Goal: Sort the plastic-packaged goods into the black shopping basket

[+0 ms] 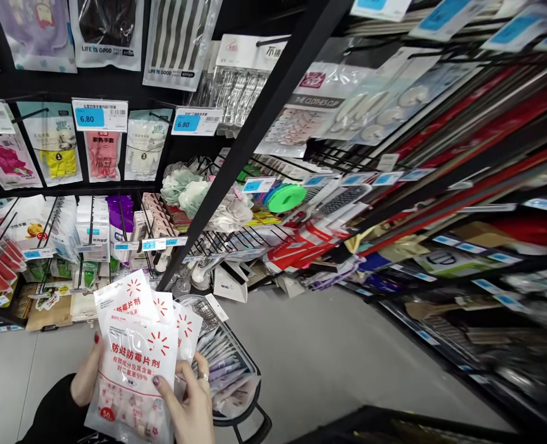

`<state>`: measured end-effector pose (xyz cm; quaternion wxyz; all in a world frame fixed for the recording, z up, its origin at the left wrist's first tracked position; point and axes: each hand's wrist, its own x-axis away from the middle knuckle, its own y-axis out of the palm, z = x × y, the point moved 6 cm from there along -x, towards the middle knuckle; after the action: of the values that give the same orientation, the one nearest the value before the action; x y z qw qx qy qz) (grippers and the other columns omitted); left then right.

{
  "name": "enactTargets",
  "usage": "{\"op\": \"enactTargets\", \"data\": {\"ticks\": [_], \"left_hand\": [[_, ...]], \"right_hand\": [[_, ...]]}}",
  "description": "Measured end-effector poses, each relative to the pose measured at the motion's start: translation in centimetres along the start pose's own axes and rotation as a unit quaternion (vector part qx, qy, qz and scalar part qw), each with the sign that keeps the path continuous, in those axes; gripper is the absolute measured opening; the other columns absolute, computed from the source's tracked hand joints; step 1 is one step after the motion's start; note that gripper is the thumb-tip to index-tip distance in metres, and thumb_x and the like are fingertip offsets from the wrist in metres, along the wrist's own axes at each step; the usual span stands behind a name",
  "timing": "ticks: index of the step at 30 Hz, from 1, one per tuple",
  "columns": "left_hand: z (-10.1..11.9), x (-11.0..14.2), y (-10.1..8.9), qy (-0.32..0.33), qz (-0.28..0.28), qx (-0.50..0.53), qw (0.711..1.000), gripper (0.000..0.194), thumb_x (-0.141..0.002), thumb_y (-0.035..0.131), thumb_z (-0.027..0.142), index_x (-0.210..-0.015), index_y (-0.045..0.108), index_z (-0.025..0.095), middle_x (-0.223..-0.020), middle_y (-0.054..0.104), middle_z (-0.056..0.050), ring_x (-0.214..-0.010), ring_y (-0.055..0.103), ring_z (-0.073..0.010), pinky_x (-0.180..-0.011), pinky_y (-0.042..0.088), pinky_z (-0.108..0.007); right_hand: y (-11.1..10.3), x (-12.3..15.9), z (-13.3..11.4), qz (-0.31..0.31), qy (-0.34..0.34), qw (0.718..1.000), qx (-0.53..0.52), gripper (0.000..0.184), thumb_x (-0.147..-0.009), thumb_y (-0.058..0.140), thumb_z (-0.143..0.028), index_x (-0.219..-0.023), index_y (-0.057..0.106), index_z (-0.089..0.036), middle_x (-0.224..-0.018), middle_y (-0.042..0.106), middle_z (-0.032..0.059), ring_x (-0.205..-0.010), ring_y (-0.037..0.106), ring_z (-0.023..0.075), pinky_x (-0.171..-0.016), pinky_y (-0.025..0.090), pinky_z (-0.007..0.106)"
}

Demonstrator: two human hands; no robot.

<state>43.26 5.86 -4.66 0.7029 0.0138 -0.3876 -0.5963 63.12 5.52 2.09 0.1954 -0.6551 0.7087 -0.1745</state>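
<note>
While my left hand (86,373) grips a fan of white packets (134,364) by the left edge and my right hand (192,394) clamps the right side, thumb across the front one, the bunch is held above the grey floor (301,364), near a loaded basket (243,346). I judge the rear packets likeliest to slip: their tops splay apart, and slick film under a slack thumb could let one slide out. Swung wide, the fan might snag on the price tags (155,244).
</note>
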Motion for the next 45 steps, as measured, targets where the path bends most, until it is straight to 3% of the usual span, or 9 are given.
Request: {"op": "enactTargets", "data": {"ticks": [4, 9, 18, 22, 24, 27, 33, 38, 45], "left_hand": [[0.5, 0.0, -1.1, -0.006, 0.078, -0.009, 0.997, 0.059, -0.067, 0.057, 0.062, -0.103, 0.065, 0.015, -0.111, 0.066, -0.010, -0.115, 0.051, -0.0300, -0.102, 0.033, -0.040], [2.2, 0.6, 1.0, 0.044, -0.017, -0.004, 0.999, 0.058, -0.074, 0.054, 0.056, -0.120, 0.056, 0.021, -0.126, 0.056, -0.007, -0.125, 0.040, -0.0262, -0.103, 0.033, -0.036], [2.6, -0.3, 0.0, 0.098, 0.017, -0.085, 0.991, 0.042, -0.062, 0.074, 0.036, -0.098, 0.070, 0.016, -0.107, 0.067, -0.012, -0.099, 0.060, -0.0331, -0.078, 0.049, -0.035], [3.6, -0.3, 0.6, 0.163, 0.001, -0.058, 0.985, 0.090, -0.065, 0.073, 0.026, -0.138, 0.021, 0.037, -0.149, 0.024, -0.002, -0.130, 0.031, -0.0260, -0.096, 0.038, -0.031], [4.0, -0.2, 1.0, 0.181, -0.017, -0.060, 0.981, 0.108, -0.066, 0.072, 0.025, -0.137, -0.008, 0.043, -0.152, 0.006, 0.000, -0.134, 0.021, -0.0242, -0.099, 0.035, -0.032], [4.3, -0.3, 0.9, 0.173, -0.018, -0.070, 0.982, 0.119, -0.063, 0.074, 0.024, -0.133, -0.020, 0.044, -0.153, 0.004, -0.002, -0.134, 0.021, -0.0278, -0.095, 0.038, -0.035], [3.8, -0.7, 0.6, 0.084, -0.083, -0.018, 0.993, 0.098, -0.064, 0.071, 0.018, -0.141, 0.013, 0.033, -0.133, 0.050, -0.009, -0.119, 0.046, -0.0313, -0.087, 0.045, -0.036], [4.1, -1.0, 0.8, 0.024, -0.117, -0.053, 0.991, 0.058, -0.058, 0.068, 0.006, -0.112, 0.059, 0.022, -0.111, 0.066, -0.008, -0.107, 0.056, -0.0310, -0.081, 0.048, -0.033], [4.6, -1.5, 1.3, -0.012, -0.091, -0.099, 0.991, 0.033, -0.055, 0.069, 0.015, -0.088, 0.069, 0.015, -0.093, 0.072, -0.010, -0.090, 0.064, -0.0294, -0.076, 0.048, -0.034]], "right_hand": [[0.7, 0.0, 1.8, 0.019, 0.009, 1.000, -0.015, 0.018, -0.069, 0.065, -0.037, -0.069, 0.066, -0.019, -0.112, 0.052, 0.0113, -0.104, 0.053, 0.0274, -0.081, 0.046, 0.031], [1.2, 0.0, 3.2, -0.005, 0.009, 0.999, -0.053, 0.027, -0.074, 0.060, -0.042, -0.085, 0.072, -0.020, -0.103, 0.058, 0.0122, -0.112, 0.047, 0.0282, -0.092, 0.042, 0.035], [1.8, 0.4, 3.9, -0.030, 0.002, 0.993, -0.115, 0.035, -0.080, 0.053, -0.044, -0.105, 0.067, -0.023, -0.115, 0.055, 0.0122, -0.117, 0.044, 0.0267, -0.097, 0.039, 0.039], [1.7, 0.5, 4.2, -0.027, -0.006, 0.995, -0.096, 0.037, -0.084, 0.047, -0.044, -0.108, 0.065, -0.022, -0.120, 0.053, 0.0119, -0.117, 0.044, 0.0268, -0.097, 0.039, 0.038], [1.8, 0.7, 4.6, -0.034, -0.016, 0.996, -0.077, 0.037, -0.085, 0.045, -0.043, -0.110, 0.063, -0.022, -0.117, 0.056, 0.0113, -0.116, 0.046, 0.0262, -0.097, 0.039, 0.038], [2.0, 1.4, 5.6, -0.014, -0.026, 0.999, -0.037, 0.038, -0.085, 0.045, -0.045, -0.110, 0.062, -0.021, -0.111, 0.060, 0.0109, -0.111, 0.050, 0.0260, -0.095, 0.041, 0.038], [1.9, 2.7, 6.3, 0.098, -0.013, 0.995, -0.005, 0.042, -0.084, 0.044, -0.053, -0.105, 0.063, -0.022, -0.103, 0.063, 0.0107, -0.106, 0.054, 0.0282, -0.086, 0.046, 0.039], [2.2, 2.8, 5.3, 0.079, -0.033, 0.996, -0.024, 0.043, -0.087, 0.039, -0.050, -0.116, 0.057, -0.023, -0.110, 0.061, 0.0095, -0.110, 0.052, 0.0274, -0.090, 0.045, 0.039], [2.1, 2.6, 3.9, 0.027, -0.045, 0.998, -0.022, 0.040, -0.090, 0.038, -0.043, -0.123, 0.052, -0.026, -0.125, 0.053, 0.0070, -0.121, 0.044, 0.0244, -0.100, 0.039, 0.036]]}}
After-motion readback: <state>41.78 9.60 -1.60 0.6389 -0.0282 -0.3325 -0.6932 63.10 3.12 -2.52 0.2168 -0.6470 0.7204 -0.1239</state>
